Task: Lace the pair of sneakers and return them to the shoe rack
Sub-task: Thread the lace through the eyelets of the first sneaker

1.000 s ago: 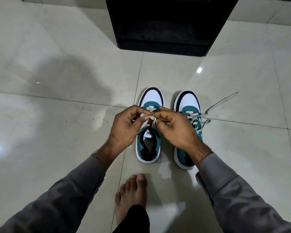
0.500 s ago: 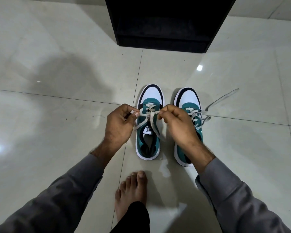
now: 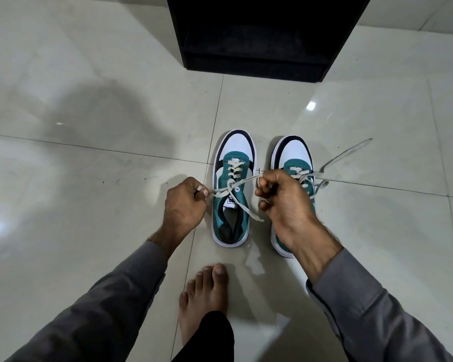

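Sneakers [image 3: 232, 189] of teal, white and black stood side by side on glossy tile [image 3: 89, 205] before the black rack [image 3: 259, 35]; left hand [image 3: 185, 207] and right hand [image 3: 285, 202] each pinched flat grey lace [image 3: 243, 182], pulled taut.

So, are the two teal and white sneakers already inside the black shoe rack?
No, both teal and white sneakers stand on the floor before the black shoe rack.
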